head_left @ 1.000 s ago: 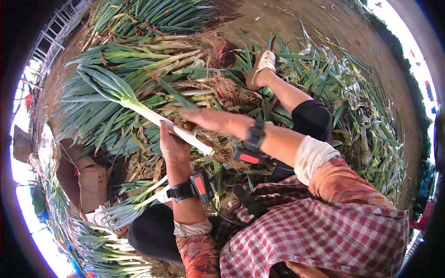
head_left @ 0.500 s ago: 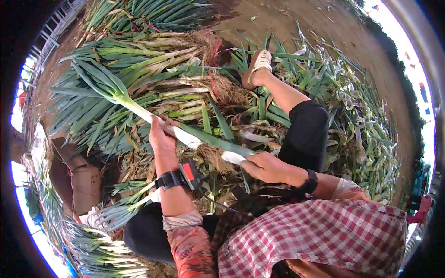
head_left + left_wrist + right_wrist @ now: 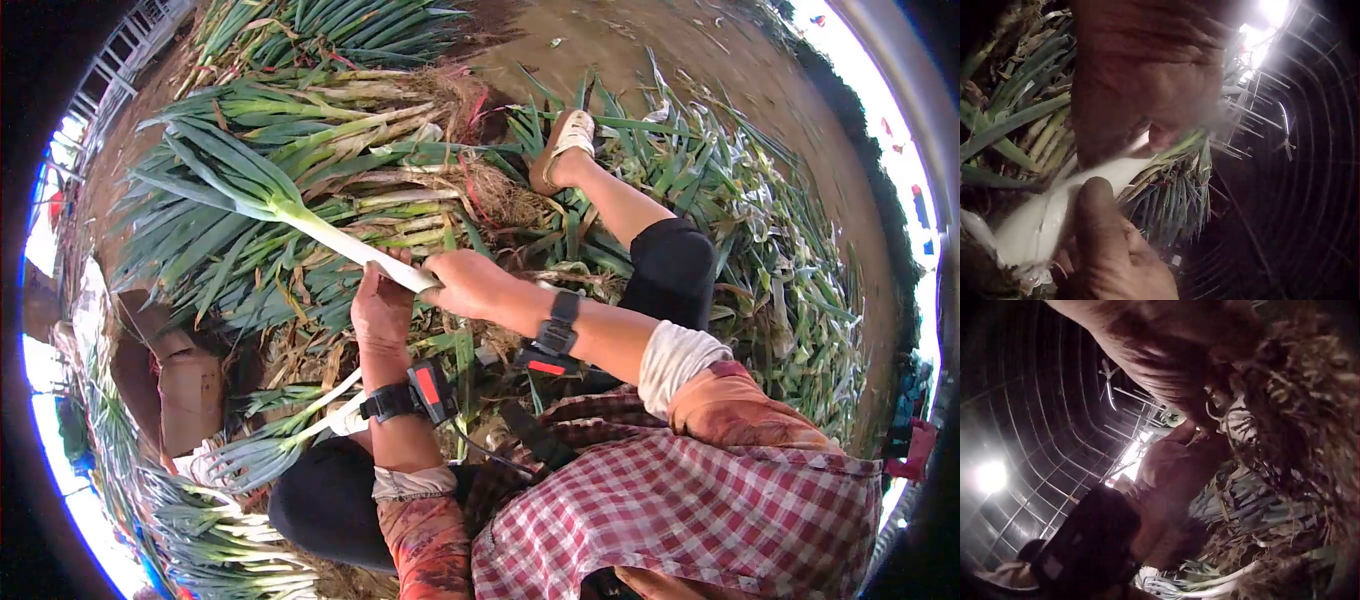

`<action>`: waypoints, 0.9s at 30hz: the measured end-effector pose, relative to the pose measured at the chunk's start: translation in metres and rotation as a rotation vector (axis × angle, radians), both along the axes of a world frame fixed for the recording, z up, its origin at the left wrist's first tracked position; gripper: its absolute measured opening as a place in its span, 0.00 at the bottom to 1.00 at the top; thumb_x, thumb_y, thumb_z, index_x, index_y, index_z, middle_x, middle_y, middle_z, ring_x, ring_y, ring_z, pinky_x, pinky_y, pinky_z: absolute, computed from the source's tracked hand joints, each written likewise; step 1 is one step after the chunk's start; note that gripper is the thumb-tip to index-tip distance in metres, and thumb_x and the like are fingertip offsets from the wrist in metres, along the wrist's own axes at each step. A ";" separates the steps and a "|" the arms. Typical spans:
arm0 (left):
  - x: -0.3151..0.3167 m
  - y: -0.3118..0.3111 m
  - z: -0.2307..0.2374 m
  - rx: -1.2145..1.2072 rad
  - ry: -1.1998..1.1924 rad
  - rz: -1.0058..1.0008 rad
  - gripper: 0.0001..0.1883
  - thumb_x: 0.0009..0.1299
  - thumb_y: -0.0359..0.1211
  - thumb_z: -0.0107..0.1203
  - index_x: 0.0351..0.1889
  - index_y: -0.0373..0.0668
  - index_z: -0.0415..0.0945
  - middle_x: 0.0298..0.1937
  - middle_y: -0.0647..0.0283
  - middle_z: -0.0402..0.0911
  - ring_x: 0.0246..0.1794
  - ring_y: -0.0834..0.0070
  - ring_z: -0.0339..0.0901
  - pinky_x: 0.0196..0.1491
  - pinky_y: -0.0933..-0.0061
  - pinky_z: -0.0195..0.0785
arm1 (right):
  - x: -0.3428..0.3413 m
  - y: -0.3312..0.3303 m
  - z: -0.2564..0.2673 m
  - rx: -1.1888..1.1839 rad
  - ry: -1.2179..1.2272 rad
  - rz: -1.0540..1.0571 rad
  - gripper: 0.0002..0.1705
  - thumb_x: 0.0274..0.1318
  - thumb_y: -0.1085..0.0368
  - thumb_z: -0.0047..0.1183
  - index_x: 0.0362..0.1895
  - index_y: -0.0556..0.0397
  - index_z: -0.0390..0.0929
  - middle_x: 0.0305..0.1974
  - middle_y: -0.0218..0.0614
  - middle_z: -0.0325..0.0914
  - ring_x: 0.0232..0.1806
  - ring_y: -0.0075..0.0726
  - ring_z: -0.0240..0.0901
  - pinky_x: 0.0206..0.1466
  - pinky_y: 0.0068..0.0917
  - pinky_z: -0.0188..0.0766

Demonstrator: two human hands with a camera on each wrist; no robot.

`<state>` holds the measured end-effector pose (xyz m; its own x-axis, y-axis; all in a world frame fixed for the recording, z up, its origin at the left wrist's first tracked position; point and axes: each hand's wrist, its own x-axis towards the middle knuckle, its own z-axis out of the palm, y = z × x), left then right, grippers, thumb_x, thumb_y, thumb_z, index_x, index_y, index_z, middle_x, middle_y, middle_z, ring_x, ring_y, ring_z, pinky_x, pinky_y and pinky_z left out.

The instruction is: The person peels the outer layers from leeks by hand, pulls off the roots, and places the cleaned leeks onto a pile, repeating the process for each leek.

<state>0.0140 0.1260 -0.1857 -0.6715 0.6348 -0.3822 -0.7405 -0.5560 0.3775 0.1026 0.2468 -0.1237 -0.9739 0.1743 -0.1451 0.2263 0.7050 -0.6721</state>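
My left hand (image 3: 383, 312) grips the white shaft of a large green onion (image 3: 335, 238) from below. Its green leaves fan out toward the upper left, over a heap of similar onions. At the lower end of that shaft is my right hand (image 3: 472, 285), its fingers curled around it and hiding the root end in the head view. In the left wrist view, the thumb (image 3: 1099, 203) of my right hand presses on the glossy white shaft (image 3: 1029, 228), where loose skin and dark roots show at lower left. The right wrist view is dim, with both hands close together.
Bundles of onions with tangled roots (image 3: 515, 195) and red ties lie ahead. Stripped leaves (image 3: 760, 240) are piled at the right, by a sandalled foot (image 3: 572, 140). A cardboard box (image 3: 190, 400) stands at left. Cleaned white onions (image 3: 240, 550) lie at lower left.
My right hand pulled a green leaf strip along the shaft toward lower right half a second ago. Now it is back at the shaft's lower end, near my left hand, with no strip stretched out.
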 end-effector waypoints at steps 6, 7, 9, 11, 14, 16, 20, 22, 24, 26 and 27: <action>0.002 -0.003 -0.012 -0.044 0.028 0.020 0.16 0.63 0.34 0.48 0.47 0.38 0.63 0.41 0.58 0.72 0.48 0.62 0.68 0.51 0.60 0.62 | -0.003 -0.014 -0.005 0.112 0.013 -0.044 0.12 0.38 0.64 0.55 0.26 0.60 0.69 0.23 0.50 0.71 0.29 0.56 0.69 0.31 0.43 0.65; 0.002 -0.002 -0.013 -0.041 0.023 0.020 0.16 0.63 0.34 0.48 0.47 0.38 0.63 0.41 0.58 0.72 0.48 0.62 0.68 0.51 0.60 0.62 | -0.003 -0.014 -0.006 0.128 -0.017 -0.063 0.13 0.38 0.64 0.55 0.25 0.60 0.69 0.23 0.50 0.71 0.29 0.56 0.69 0.31 0.43 0.65; 0.003 -0.001 -0.015 -0.048 -0.003 0.037 0.16 0.63 0.34 0.48 0.47 0.38 0.63 0.40 0.58 0.72 0.46 0.62 0.69 0.50 0.60 0.62 | -0.002 -0.012 -0.008 0.098 -0.021 -0.068 0.13 0.37 0.64 0.56 0.26 0.60 0.69 0.23 0.50 0.71 0.29 0.56 0.69 0.31 0.43 0.65; 0.003 -0.001 -0.016 -0.043 0.010 0.033 0.15 0.64 0.34 0.48 0.46 0.38 0.64 0.39 0.58 0.72 0.45 0.62 0.70 0.50 0.61 0.63 | -0.002 -0.009 -0.008 0.066 -0.024 -0.070 0.14 0.37 0.64 0.56 0.26 0.60 0.68 0.23 0.50 0.71 0.30 0.56 0.69 0.31 0.42 0.65; 0.004 0.000 -0.015 -0.055 0.018 0.036 0.14 0.64 0.34 0.48 0.45 0.37 0.64 0.38 0.58 0.73 0.44 0.62 0.70 0.49 0.61 0.63 | -0.002 -0.008 -0.007 -0.011 -0.052 -0.036 0.14 0.37 0.64 0.56 0.26 0.60 0.68 0.24 0.51 0.71 0.31 0.56 0.69 0.31 0.42 0.65; 0.004 -0.001 -0.016 -0.070 0.009 0.042 0.14 0.64 0.34 0.47 0.44 0.37 0.64 0.37 0.58 0.73 0.44 0.62 0.70 0.49 0.61 0.64 | -0.001 -0.012 -0.011 -0.030 0.045 -0.089 0.14 0.37 0.64 0.56 0.26 0.60 0.67 0.24 0.51 0.71 0.31 0.56 0.69 0.30 0.42 0.64; 0.006 -0.001 -0.010 -0.161 0.038 0.019 0.12 0.64 0.34 0.46 0.41 0.36 0.66 0.36 0.58 0.74 0.42 0.64 0.71 0.47 0.61 0.65 | 0.004 -0.019 -0.014 0.022 0.059 -0.018 0.12 0.39 0.67 0.52 0.27 0.60 0.65 0.23 0.50 0.70 0.29 0.56 0.69 0.29 0.43 0.64; 0.002 -0.002 -0.014 -0.151 0.055 0.018 0.12 0.64 0.35 0.47 0.40 0.36 0.66 0.36 0.58 0.74 0.41 0.64 0.72 0.46 0.60 0.66 | 0.015 -0.028 -0.010 0.048 0.210 0.207 0.08 0.41 0.70 0.47 0.28 0.58 0.65 0.21 0.48 0.68 0.27 0.55 0.68 0.28 0.44 0.64; -0.002 0.000 -0.013 -0.109 0.078 0.051 0.12 0.64 0.35 0.47 0.40 0.37 0.67 0.36 0.58 0.74 0.39 0.64 0.73 0.44 0.58 0.67 | 0.049 -0.037 0.002 0.011 0.258 0.332 0.06 0.42 0.69 0.45 0.28 0.55 0.66 0.21 0.46 0.67 0.27 0.55 0.67 0.28 0.44 0.63; -0.004 0.002 -0.004 -0.134 0.038 0.087 0.12 0.64 0.35 0.47 0.41 0.38 0.66 0.36 0.58 0.74 0.40 0.64 0.72 0.44 0.58 0.67 | 0.080 -0.028 0.018 -0.108 -0.030 0.461 0.07 0.41 0.66 0.47 0.27 0.55 0.68 0.23 0.45 0.69 0.28 0.54 0.68 0.29 0.43 0.64; -0.007 0.003 -0.002 -0.159 0.004 0.135 0.13 0.64 0.36 0.47 0.42 0.38 0.66 0.36 0.58 0.74 0.41 0.64 0.72 0.44 0.57 0.66 | 0.093 -0.018 0.024 -0.129 -0.292 0.579 0.08 0.41 0.65 0.48 0.27 0.55 0.69 0.24 0.46 0.70 0.29 0.53 0.68 0.29 0.42 0.64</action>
<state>0.0073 0.1293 -0.1882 -0.7482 0.4711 -0.4671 -0.6615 -0.5833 0.4713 0.1959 0.2287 -0.0994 -0.8224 -0.4023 -0.4021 0.0203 0.6857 -0.7276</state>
